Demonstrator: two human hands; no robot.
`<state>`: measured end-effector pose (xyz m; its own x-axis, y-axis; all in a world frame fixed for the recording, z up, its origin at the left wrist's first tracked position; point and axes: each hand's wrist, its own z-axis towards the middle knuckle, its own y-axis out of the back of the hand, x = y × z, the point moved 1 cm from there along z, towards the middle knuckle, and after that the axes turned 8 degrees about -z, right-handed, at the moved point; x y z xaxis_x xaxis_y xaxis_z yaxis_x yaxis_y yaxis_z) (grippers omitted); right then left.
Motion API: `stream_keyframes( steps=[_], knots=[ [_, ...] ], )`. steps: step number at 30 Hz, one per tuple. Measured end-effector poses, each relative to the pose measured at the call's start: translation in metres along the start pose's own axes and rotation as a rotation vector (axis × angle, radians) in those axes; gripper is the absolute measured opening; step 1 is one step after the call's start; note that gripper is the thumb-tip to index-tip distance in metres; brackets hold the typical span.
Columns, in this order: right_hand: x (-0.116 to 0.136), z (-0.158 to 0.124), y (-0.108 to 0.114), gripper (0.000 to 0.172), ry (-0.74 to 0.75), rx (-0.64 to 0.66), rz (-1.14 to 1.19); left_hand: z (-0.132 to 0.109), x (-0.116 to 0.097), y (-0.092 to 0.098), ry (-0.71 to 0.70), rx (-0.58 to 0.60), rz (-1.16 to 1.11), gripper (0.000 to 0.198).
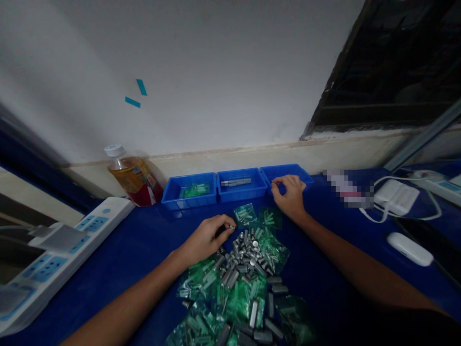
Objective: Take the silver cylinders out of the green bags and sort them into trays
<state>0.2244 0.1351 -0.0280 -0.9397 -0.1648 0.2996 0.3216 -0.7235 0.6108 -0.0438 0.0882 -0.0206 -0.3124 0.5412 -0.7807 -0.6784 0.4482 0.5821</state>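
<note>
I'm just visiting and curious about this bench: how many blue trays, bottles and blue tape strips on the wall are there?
blue trays: 3
bottle: 1
blue tape strips: 2
Total: 6
The metal pins and green bags lie heaped, too many to count.

Three blue bins [242, 188] on a blue table [324, 269], grey metal pins [245, 254], green packets [216, 293].

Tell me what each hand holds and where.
Left hand pinches a small metal pin by one end; right hand, above a blue tray: cannot tell.
</note>
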Motion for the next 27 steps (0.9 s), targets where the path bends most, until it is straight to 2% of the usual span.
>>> stream_keyframes(
  steps=[9,14,17,19,22,24,27],
  knots=[
    [-0.001,0.0,-0.001,0.013,0.026,0.045,-0.015,0.001,0.005,0.001,-0.071,0.001,0.033,0.027],
    [0.003,0.001,0.005,0.012,0.051,-0.005,-0.035,0.0,0.004,0.001,0.016,0.0,0.002,0.025],
    [0.024,-0.006,0.016,0.013,0.245,-0.026,0.028,-0.001,0.003,0.001,0.091,-0.038,-0.036,0.021],
    [0.045,-0.014,0.023,0.013,0.464,0.082,0.133,-0.001,0.001,0.001,0.071,-0.026,-0.039,0.022],
    [0.073,-0.029,0.03,0.017,0.758,0.311,0.211,0.0,-0.002,0.002,-0.002,0.015,-0.031,0.024],
    [0.082,-0.035,0.03,0.018,0.839,0.403,0.2,0.001,-0.003,0.003,-0.012,0.026,-0.053,0.025],
    [0.084,-0.036,0.029,0.019,0.851,0.427,0.194,0.002,-0.002,0.004,0.039,-0.006,-0.141,0.023]
  ],
)
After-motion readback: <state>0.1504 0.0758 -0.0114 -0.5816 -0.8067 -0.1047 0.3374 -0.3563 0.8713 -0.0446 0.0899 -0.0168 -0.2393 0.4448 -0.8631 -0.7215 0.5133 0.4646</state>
